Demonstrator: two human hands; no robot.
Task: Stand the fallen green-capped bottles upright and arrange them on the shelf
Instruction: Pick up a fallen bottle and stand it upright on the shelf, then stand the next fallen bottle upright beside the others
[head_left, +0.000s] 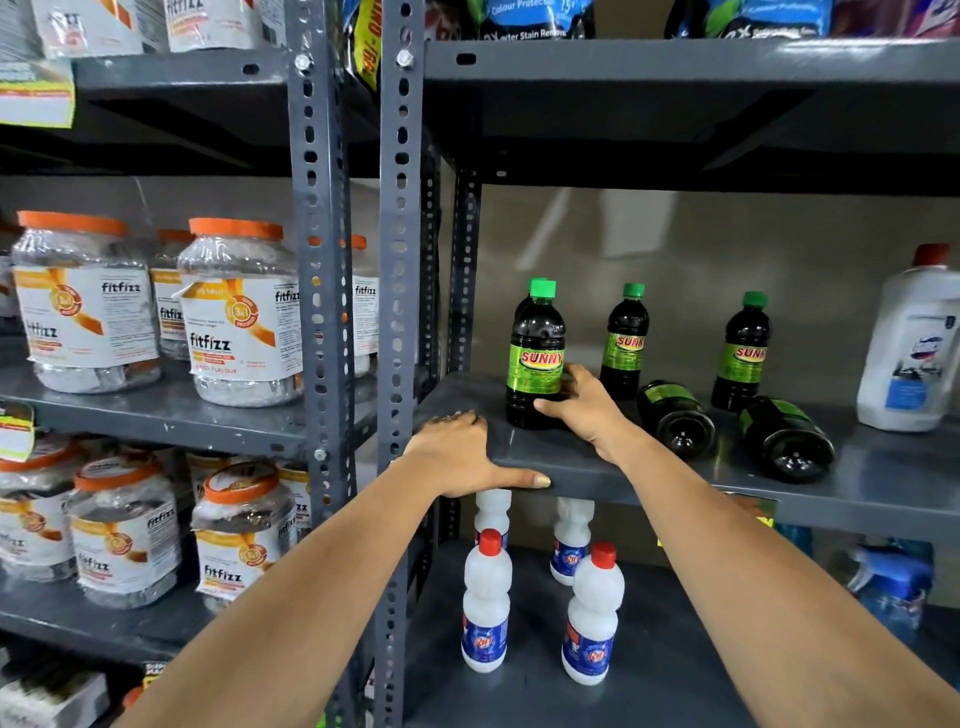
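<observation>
1. The grey metal shelf (649, 467) carries the dark green-capped bottles; two lie fallen on their sides, bases toward the camera (675, 418) (784, 439).
2. Both forearms reach forward and up from the bottom of the frame.
3. The left hand (457, 457) lies flat on the shelf's front left edge, fingers spread over the top, thumb stretched along the lip, gripping nothing.
4. The right hand (584, 405) wraps the lower part of an upright front bottle (537, 358), fingers behind, thumb across the front.
5. That bottle's green label reads "SUNNY"; another cap shows just behind it.
6. Two more stand upright behind (626, 340) (743, 351), same label.
7. Orange-lidded jars (241, 317) on the left rack read "fitfizz".
</observation>
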